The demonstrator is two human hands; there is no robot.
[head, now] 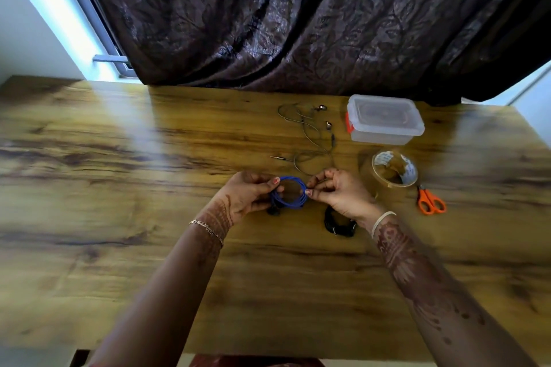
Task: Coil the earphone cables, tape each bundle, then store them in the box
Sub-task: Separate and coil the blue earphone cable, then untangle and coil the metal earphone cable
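Box [384,119] at table [149,158] rear right — loose earphones [310,134] left of it, tape roll [393,170] before it, scissors [430,202] right of roll, coiled cable [289,192] left.

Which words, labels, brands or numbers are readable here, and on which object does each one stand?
No text is readable.
Tape roll: the white label inside its core has bluish print, too blurred to read.
Box and scissors: no text visible.

One wide-angle camera, worn on the person's head, looks forward and steeply down over the bench [119,158] from close above its near edge, which runs along the bottom of the frame. It faces the dark curtain [298,24] hanging behind the far edge.
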